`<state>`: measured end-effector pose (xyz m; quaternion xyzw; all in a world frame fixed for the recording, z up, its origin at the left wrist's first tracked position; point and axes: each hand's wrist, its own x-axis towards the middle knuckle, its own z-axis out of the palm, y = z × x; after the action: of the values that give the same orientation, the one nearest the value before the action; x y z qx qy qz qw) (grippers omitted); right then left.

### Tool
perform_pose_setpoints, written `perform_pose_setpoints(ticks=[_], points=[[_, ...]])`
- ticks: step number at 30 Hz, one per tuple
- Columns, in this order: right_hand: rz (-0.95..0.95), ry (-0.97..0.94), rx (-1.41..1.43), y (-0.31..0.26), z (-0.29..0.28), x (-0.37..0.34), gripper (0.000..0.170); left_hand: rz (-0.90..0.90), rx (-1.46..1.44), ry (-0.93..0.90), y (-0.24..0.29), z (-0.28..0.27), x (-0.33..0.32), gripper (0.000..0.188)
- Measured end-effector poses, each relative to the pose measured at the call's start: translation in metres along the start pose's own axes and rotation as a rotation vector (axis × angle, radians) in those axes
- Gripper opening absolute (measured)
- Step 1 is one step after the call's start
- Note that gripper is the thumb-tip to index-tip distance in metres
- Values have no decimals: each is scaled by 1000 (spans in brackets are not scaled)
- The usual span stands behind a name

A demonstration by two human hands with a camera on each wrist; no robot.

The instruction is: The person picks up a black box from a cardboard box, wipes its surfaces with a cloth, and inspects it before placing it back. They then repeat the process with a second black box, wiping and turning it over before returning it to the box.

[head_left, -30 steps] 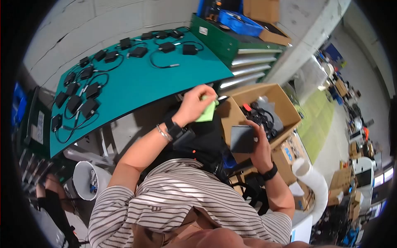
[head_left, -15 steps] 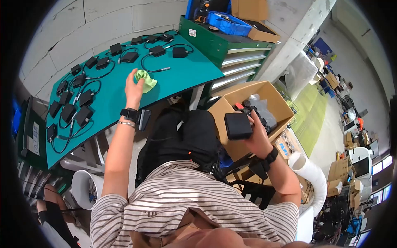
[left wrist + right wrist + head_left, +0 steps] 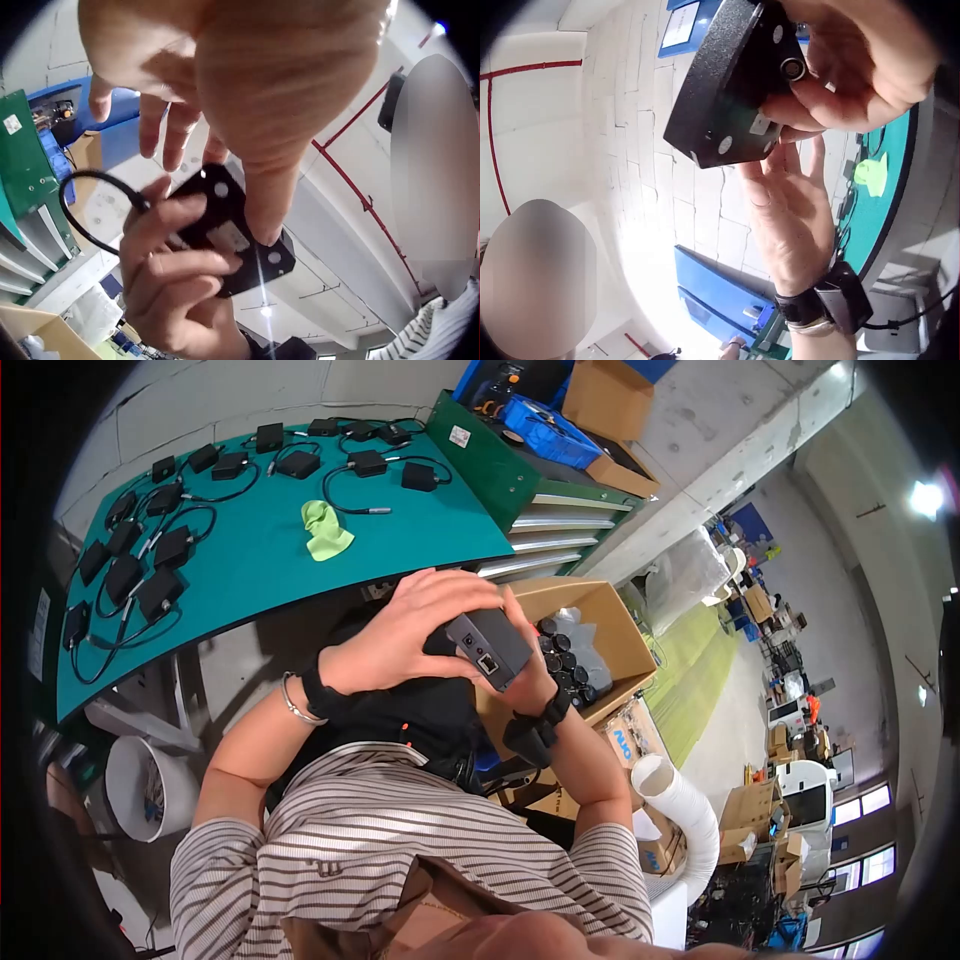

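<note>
In front of the lap, both hands are on a small black electronic box (image 3: 497,645), whose end with a network socket and a round jack shows in the head view. My right hand (image 3: 530,665) grips it from the right side, fingers folded over the labelled face in the left wrist view. My left hand (image 3: 405,630) reaches across from the left, its thumb (image 3: 268,206) against the box and its fingers over the far edge. A round metal connector (image 3: 793,69) sits on the box in the right wrist view. A crumpled light green cloth (image 3: 325,532) lies on the table.
Several black boxes with cables, one of them a box (image 3: 368,463) near the back, stand along the green table (image 3: 250,560). An open cardboard box (image 3: 635,650) of black parts is at the right, beside a green drawer cabinet (image 3: 490,490). A white bin (image 3: 150,790) stands left.
My left hand has put the green cloth down on the table and come back to the black box. My right hand has brought the box inward and turned its socket end into view.
</note>
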<state>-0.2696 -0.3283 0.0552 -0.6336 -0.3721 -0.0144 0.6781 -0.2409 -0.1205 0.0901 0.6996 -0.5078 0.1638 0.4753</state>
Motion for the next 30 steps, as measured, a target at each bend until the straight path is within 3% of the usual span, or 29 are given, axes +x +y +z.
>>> perform_pose_setpoints(ticks=[1, 2, 3, 4, 7, 8, 12, 15, 16, 17, 19, 20, 21, 23, 27, 29, 30], points=[[2, -1, 8, -13, 12, 8, 81, -8, 3, -2, 0, 1, -4, 65], [361, 228, 134, -25, 23, 15, 49, -15, 32, 2, -2, 2, -8, 60], [721, 455, 259, -30, 29, 18, 62, -22, 61, 4, -3, 3, -11, 55], [724, 455, 268, -24, 26, 17, 62, -28, 55, 82, 1, 4, -11, 44], [687, 141, 1106, 2, 13, 13, 70, -48, 127, 187, 3, 0, -13, 39], [727, 138, 1017, -1, 16, 11, 81, -35, 145, 228, 1, 0, -14, 37], [729, -41, 844, -10, 18, 0, 95, -16, 284, 306, 2, -5, -18, 38], [737, -49, 454, -16, 17, -4, 116, 2, 399, 370, 3, -8, -18, 37], [650, -126, 520, -19, 11, -2, 85, 0, 436, 387, 3, -10, -18, 36], [649, -134, 521, -22, 8, -2, 85, -3, 475, 406, 4, -11, -18, 36], [429, 20, -272, -30, 6, -6, 37, -22, 504, 407, 4, -13, -18, 35], [423, 101, -354, -32, 3, -6, 10, -35, 516, 395, 5, -15, -18, 34], [347, 222, -411, -33, 5, -5, 10, -47, 526, 381, 6, -15, -17, 34], [126, 247, -791, -36, -4, -5, 8, -34, 541, 374, 8, -12, -14, 35], [71, 330, -788, -29, 2, -12, 12, -3, 530, 342, 14, -2, -7, 36], [-191, 506, -633, -28, 9, -6, 28, 3, 541, 329, 15, 1, -3, 35], [-192, 461, -743, -33, 3, -7, 45, 20, 542, 322, 15, 3, -2, 35]])
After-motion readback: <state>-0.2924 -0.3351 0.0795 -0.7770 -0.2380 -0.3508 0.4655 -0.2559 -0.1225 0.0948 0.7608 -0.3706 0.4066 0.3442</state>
